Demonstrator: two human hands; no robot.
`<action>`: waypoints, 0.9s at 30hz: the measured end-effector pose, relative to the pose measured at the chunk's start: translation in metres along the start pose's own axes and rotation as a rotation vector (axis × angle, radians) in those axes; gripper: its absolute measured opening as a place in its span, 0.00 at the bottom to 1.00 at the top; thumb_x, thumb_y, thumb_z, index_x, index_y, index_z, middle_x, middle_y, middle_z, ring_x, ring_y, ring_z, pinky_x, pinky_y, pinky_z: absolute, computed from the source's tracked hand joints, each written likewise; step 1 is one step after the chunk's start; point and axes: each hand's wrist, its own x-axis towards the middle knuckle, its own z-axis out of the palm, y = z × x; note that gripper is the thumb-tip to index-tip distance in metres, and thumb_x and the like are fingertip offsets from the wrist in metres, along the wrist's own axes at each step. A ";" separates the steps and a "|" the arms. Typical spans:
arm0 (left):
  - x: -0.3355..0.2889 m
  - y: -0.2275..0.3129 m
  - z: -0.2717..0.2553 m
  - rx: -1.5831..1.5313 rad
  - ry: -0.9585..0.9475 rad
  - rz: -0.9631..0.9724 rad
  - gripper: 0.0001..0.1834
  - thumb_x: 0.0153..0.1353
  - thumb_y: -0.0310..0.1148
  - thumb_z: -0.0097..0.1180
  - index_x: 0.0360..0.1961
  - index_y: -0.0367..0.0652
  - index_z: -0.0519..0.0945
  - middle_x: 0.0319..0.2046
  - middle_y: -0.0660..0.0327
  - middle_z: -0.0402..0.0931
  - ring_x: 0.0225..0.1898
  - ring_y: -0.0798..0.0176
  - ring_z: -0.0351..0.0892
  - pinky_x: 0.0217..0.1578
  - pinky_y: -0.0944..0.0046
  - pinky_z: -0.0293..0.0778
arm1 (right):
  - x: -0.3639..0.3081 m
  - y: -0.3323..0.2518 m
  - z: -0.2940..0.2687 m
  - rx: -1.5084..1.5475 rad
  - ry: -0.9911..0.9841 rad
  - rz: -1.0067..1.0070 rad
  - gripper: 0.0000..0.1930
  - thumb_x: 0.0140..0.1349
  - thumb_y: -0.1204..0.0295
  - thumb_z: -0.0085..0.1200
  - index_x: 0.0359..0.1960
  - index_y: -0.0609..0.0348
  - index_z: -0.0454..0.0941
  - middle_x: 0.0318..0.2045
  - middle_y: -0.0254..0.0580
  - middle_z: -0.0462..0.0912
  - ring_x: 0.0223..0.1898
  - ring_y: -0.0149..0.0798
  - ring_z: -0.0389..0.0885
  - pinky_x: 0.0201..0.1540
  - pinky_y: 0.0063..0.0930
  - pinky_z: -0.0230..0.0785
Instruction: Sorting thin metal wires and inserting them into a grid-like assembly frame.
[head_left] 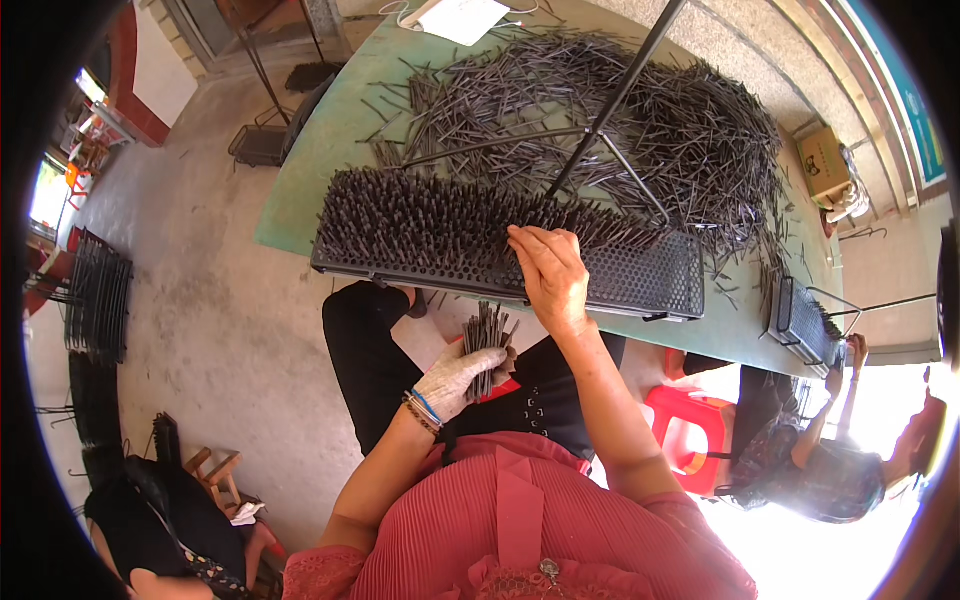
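Note:
My left hand, in a pale work glove with bracelets at the wrist, is closed around a bundle of thin dark sticks above my lap. In front of me a long black perforated rack lies along the table's near edge. Upright sticks fill most of its holes, densest on the left; bare holes show at the right and along the front. My bare right hand reaches over the rack, its fingers pinched together at the edge of the standing sticks. What the fingertips grip is hidden.
Loose dark sticks are heaped across the green table. Thin metal rods rise behind the rack. A co-worker handles another rack at right, near a red stool. Another person sits lower left.

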 end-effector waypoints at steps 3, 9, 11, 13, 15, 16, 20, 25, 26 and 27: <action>0.000 0.000 0.002 -0.049 0.005 0.008 0.13 0.63 0.28 0.58 0.47 0.35 0.76 0.38 0.58 0.80 0.37 0.64 0.82 0.39 0.65 0.82 | -0.004 -0.002 -0.002 -0.033 0.020 -0.004 0.12 0.50 0.80 0.66 0.39 0.60 0.84 0.35 0.40 0.83 0.35 0.42 0.77 0.41 0.32 0.71; -0.005 0.005 0.012 -0.105 0.038 0.036 0.13 0.64 0.29 0.57 0.47 0.34 0.75 0.38 0.56 0.81 0.38 0.60 0.83 0.40 0.60 0.83 | -0.008 -0.006 -0.006 -0.035 -0.063 -0.072 0.13 0.50 0.78 0.67 0.39 0.59 0.83 0.36 0.37 0.82 0.35 0.40 0.77 0.44 0.34 0.67; -0.006 0.005 0.013 -0.114 0.044 0.037 0.13 0.64 0.29 0.56 0.48 0.34 0.75 0.39 0.54 0.81 0.39 0.59 0.83 0.40 0.59 0.83 | -0.011 -0.001 -0.004 -0.049 -0.063 -0.061 0.13 0.50 0.78 0.66 0.39 0.59 0.83 0.36 0.37 0.81 0.34 0.40 0.77 0.44 0.34 0.66; -0.005 0.003 0.011 -0.112 0.043 0.046 0.14 0.65 0.29 0.56 0.49 0.34 0.75 0.40 0.53 0.81 0.39 0.59 0.83 0.41 0.59 0.83 | -0.009 0.001 -0.003 -0.058 -0.063 -0.050 0.12 0.51 0.77 0.66 0.39 0.59 0.83 0.35 0.37 0.81 0.34 0.40 0.77 0.44 0.34 0.66; -0.004 0.002 0.010 -0.109 0.040 0.054 0.15 0.65 0.29 0.55 0.50 0.34 0.74 0.41 0.53 0.81 0.40 0.59 0.83 0.41 0.59 0.83 | -0.005 0.000 -0.005 -0.051 -0.123 -0.095 0.12 0.51 0.77 0.66 0.39 0.59 0.83 0.35 0.37 0.81 0.34 0.40 0.77 0.43 0.34 0.66; -0.004 0.002 0.010 -0.104 0.018 0.075 0.15 0.66 0.29 0.54 0.52 0.35 0.74 0.42 0.52 0.80 0.41 0.58 0.83 0.42 0.59 0.83 | -0.006 0.001 -0.005 -0.053 -0.122 -0.095 0.12 0.51 0.77 0.66 0.39 0.59 0.83 0.35 0.37 0.81 0.34 0.40 0.77 0.43 0.34 0.66; -0.005 0.002 0.010 -0.096 -0.012 0.100 0.16 0.67 0.28 0.52 0.55 0.36 0.72 0.47 0.51 0.79 0.44 0.57 0.83 0.43 0.59 0.82 | -0.004 -0.002 -0.007 -0.052 -0.153 -0.063 0.11 0.52 0.77 0.65 0.38 0.60 0.83 0.34 0.38 0.81 0.35 0.41 0.78 0.42 0.34 0.67; -0.009 0.002 0.010 -0.134 -0.007 0.132 0.17 0.67 0.28 0.52 0.55 0.36 0.71 0.47 0.50 0.79 0.45 0.56 0.82 0.44 0.58 0.82 | -0.013 -0.023 -0.031 0.048 -0.220 0.344 0.08 0.54 0.73 0.65 0.34 0.63 0.85 0.31 0.43 0.83 0.29 0.42 0.80 0.33 0.31 0.71; -0.010 0.003 0.010 -0.138 -0.001 0.150 0.17 0.67 0.28 0.52 0.56 0.36 0.71 0.47 0.51 0.79 0.44 0.56 0.83 0.44 0.58 0.82 | -0.017 -0.031 -0.038 0.141 -0.374 0.548 0.09 0.55 0.71 0.66 0.34 0.64 0.85 0.31 0.44 0.84 0.28 0.41 0.80 0.32 0.30 0.71; -0.009 0.004 0.013 -0.136 -0.007 0.146 0.17 0.67 0.28 0.52 0.56 0.36 0.71 0.47 0.51 0.79 0.44 0.56 0.83 0.44 0.58 0.82 | -0.025 -0.031 -0.038 0.181 -0.397 0.523 0.13 0.56 0.65 0.65 0.33 0.66 0.84 0.28 0.46 0.81 0.23 0.43 0.80 0.27 0.33 0.71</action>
